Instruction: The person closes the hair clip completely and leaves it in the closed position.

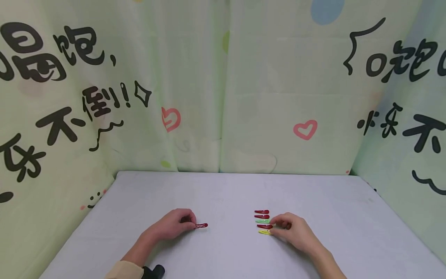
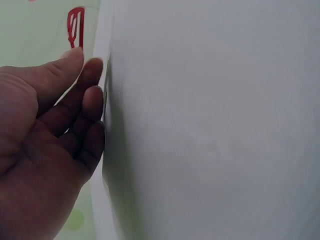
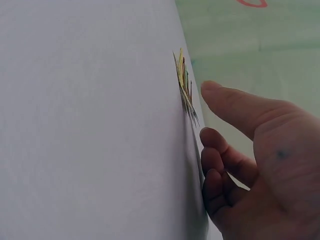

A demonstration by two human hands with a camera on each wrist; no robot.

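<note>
Between thumb and index finger, my left hand [image 1: 175, 224] pinches one end of a dark red snap hair clip [image 1: 202, 225]. In the left wrist view that clip [image 2: 76, 22] sticks up past the thumb tip, showing its cut-out slots. My right hand [image 1: 296, 231] is at the right ends of several hair clips lying in a column: dark red ones [image 1: 261, 212], a green one [image 1: 262, 221] and a yellow one [image 1: 264, 232] nearest me. From the right wrist, the thumb and fingers of that hand [image 3: 270, 145] stand apart beside the yellow clip [image 3: 180, 67], with nothing visible between them.
A white-covered table [image 1: 216, 193] lies under both hands. Pale green curtains [image 1: 258, 77] with dark lettering and pink hearts hang behind it and at both sides. A black band [image 1: 153, 272] is on the left wrist, next to a beige sleeve [image 1: 124, 270].
</note>
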